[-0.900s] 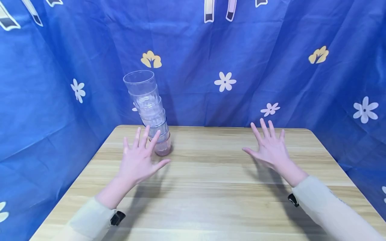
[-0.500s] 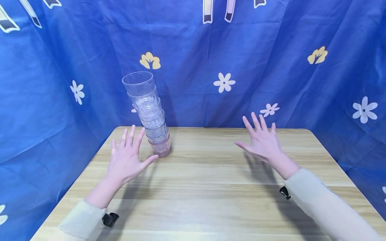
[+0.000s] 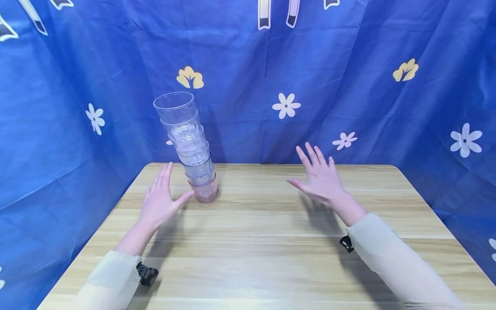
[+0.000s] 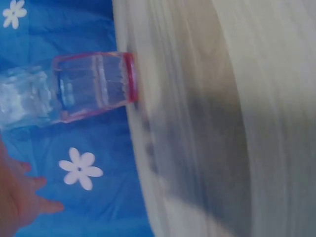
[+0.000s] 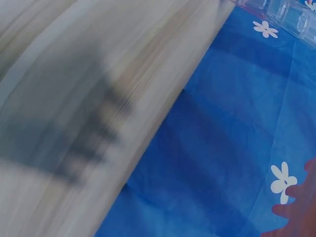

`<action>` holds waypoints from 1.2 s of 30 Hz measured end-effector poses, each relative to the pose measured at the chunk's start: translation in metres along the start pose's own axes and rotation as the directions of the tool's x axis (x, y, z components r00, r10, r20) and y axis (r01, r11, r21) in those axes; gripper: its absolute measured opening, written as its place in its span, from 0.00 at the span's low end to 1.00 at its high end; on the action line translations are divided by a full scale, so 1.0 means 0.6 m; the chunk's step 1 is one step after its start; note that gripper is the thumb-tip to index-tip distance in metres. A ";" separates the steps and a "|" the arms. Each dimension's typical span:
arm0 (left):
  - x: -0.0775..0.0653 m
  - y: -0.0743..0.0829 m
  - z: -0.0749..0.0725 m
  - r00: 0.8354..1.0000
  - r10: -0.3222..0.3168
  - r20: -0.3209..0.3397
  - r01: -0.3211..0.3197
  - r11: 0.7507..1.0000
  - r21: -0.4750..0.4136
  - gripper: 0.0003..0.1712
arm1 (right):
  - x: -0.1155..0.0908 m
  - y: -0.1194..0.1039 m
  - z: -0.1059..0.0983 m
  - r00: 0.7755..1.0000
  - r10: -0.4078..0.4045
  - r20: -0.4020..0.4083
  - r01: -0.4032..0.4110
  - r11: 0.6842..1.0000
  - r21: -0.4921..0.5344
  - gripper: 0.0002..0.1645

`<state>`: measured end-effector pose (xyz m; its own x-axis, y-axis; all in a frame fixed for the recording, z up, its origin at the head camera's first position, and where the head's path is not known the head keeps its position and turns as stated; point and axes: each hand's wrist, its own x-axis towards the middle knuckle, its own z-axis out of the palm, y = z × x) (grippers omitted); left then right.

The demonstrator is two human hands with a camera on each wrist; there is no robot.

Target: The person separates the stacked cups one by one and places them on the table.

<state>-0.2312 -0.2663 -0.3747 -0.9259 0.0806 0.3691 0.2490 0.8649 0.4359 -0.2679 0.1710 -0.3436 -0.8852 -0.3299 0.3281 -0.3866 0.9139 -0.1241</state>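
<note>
A tall stack of nested clear cups (image 3: 190,142) stands on the left of the table, in the head view. The lowest is a pink-tinted cup (image 3: 204,191), and above it a cup shows a dark blue rim. Just left of the stack is my left hand (image 3: 158,204), raised with straight fingers and the thumb out towards the pink cup; whether the thumb touches it I cannot tell. My right hand (image 3: 319,181) hovers over the right half, fingers spread, holding nothing. The left wrist view shows the pink cup (image 4: 91,86) beyond some fingers (image 4: 29,195).
The pale wooden table (image 3: 252,249) has rounded far corners. Behind it and along both sides hangs a blue cloth (image 3: 248,64) printed with flowers. A dark band or device (image 3: 147,274) sits at the left cuff, another (image 3: 346,243) at the right.
My left hand has shifted left from in front of the stack to beside it, and has turned with its fingers closer together. My right hand has moved left. The stack stays standing.
</note>
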 end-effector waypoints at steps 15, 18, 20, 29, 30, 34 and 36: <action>0.055 -0.061 0.061 0.981 -0.050 0.187 0.144 0.832 -0.536 0.67 | 0.034 -0.023 0.032 0.999 -0.026 -0.047 0.035 0.976 0.215 0.52; 0.062 -0.067 0.070 0.978 -0.044 0.203 0.165 0.761 -0.627 0.65 | 0.041 -0.029 0.036 0.996 -0.053 -0.074 0.071 0.960 0.269 0.53; 0.065 -0.070 0.075 0.976 -0.046 0.213 0.180 0.723 -0.667 0.63 | 0.047 -0.033 0.039 0.993 -0.064 -0.096 0.091 0.949 0.303 0.53; 0.075 -0.077 0.095 0.960 -0.043 0.275 0.231 0.673 -0.703 0.54 | 0.094 -0.072 0.040 0.979 -0.064 -0.194 0.165 0.807 0.567 0.57; 0.077 -0.077 0.097 0.960 -0.041 0.277 0.232 0.672 -0.703 0.54 | 0.100 -0.078 0.039 0.976 -0.065 -0.207 0.178 0.787 0.591 0.58; 0.080 -0.079 0.105 0.960 -0.037 0.279 0.229 0.677 -0.699 0.53 | 0.122 -0.105 0.036 0.969 -0.077 -0.233 0.215 0.724 0.655 0.60; 0.081 -0.080 0.108 0.960 -0.037 0.278 0.227 0.682 -0.695 0.53 | 0.132 -0.119 0.036 0.968 -0.091 -0.236 0.229 0.709 0.666 0.59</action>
<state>-0.3065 -0.2718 -0.4306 -0.9770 0.1827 0.1102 0.1567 0.2637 0.9518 -0.3158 0.0748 -0.3290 -0.7603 -0.3463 0.5496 -0.6495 0.4151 -0.6370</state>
